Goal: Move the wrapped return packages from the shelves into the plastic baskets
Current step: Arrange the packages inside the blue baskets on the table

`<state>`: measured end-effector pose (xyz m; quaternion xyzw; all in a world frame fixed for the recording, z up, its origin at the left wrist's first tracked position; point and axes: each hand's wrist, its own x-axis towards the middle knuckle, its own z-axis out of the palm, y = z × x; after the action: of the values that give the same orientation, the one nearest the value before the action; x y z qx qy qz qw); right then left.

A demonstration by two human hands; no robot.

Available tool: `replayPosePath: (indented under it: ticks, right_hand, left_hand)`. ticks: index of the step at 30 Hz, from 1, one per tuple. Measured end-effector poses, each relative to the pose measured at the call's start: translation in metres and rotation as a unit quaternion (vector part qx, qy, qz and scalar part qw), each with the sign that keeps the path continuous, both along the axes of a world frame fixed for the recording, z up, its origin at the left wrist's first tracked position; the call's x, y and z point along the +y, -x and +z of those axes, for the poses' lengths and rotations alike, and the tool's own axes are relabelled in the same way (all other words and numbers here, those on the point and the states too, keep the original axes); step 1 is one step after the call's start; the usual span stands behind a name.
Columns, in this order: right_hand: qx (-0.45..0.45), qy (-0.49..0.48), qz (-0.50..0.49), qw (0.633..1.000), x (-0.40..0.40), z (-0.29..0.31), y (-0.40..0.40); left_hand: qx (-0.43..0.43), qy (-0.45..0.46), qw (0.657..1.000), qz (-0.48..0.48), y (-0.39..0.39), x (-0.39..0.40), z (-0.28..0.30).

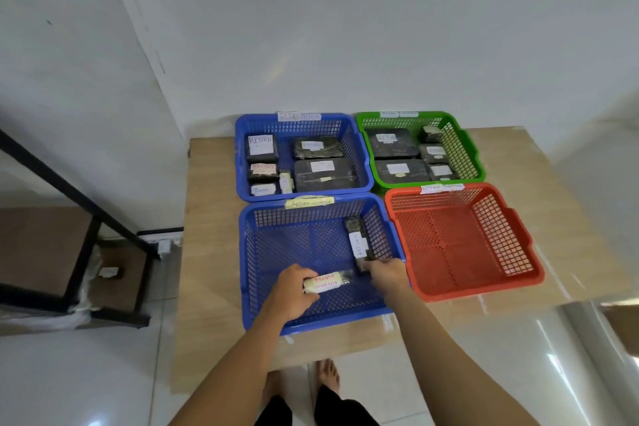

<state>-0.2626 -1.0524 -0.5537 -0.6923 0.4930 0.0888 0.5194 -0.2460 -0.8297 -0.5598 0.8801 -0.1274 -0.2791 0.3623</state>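
Both of my hands reach into the near blue basket [262, 273]. My left hand [292, 289] grips a small wrapped package with a red-lettered RETURN label [328, 282], held low over the basket floor. My right hand [387, 275] holds the near end of a long dark wrapped package with a white RETURN label [358, 240] that lies along the basket's right wall. The far blue basket [242, 156] and the green basket [470, 152] each hold several wrapped packages. The red basket [460, 245] at the near right has nothing in it.
The four baskets stand on a low wooden board [207, 204] against a white wall. A black-framed shelf unit [76, 218] stands to the left, with a white-labelled package [109, 272] on its low shelf. My bare feet [328, 373] stand at the board's near edge on glossy tiles.
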Motion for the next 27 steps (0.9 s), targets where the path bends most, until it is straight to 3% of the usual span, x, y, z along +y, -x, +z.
replayPosePath:
  ticks: [4, 11, 16, 20, 27]
  right_hand:
    - [0.03, 0.095, 0.201, 0.975, -0.033, 0.03, 0.006]
    - [0.058, 0.17, 0.467, 0.866, -0.044, 0.044, 0.002]
    - [0.089, 0.214, 0.574, 0.785, -0.041, 0.034, -0.006]
    - [0.054, 0.279, 0.641, 0.713, -0.034, 0.033, -0.032]
    - [0.048, 0.388, 0.743, 0.543, -0.031, 0.027, -0.073]
  left_hand:
    - [0.029, 0.0, 0.999, -0.014, 0.001, -0.016, -0.005]
    - [0.044, -0.015, 0.998, -0.05, 0.004, -0.042, -0.009]
    - [0.064, -0.028, 0.996, -0.058, 0.011, -0.061, -0.011]
    - [0.067, -0.043, 0.995, -0.064, 0.012, -0.065, -0.012]
    - [0.071, -0.04, 0.996, -0.036, 0.01, -0.054, -0.018]
